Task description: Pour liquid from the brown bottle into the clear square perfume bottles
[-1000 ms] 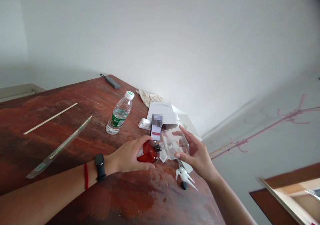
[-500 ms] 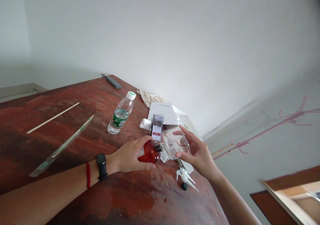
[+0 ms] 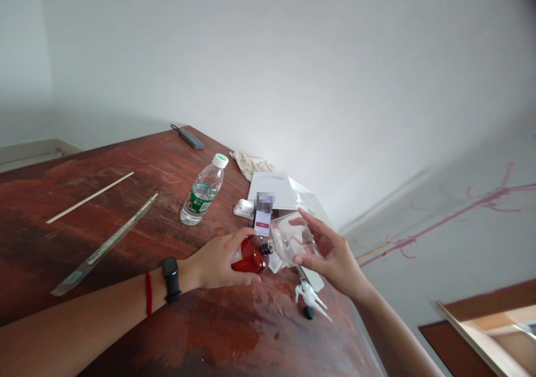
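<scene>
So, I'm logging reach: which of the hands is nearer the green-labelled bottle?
Left. The left hand is in front of the green-labelled bottle, slightly right; the right hand is much farther right.

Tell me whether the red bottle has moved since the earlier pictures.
No, not visibly. The red bottle in the left hand keeps its place relative to the phone beyond it; the whole view has merely shifted slightly.

Open lane ran between the water bottle (image 3: 202, 194) and wrapped chopsticks (image 3: 113, 239), but the phone (image 3: 262, 225) crowded the left hand (image 3: 224, 259).
</scene>
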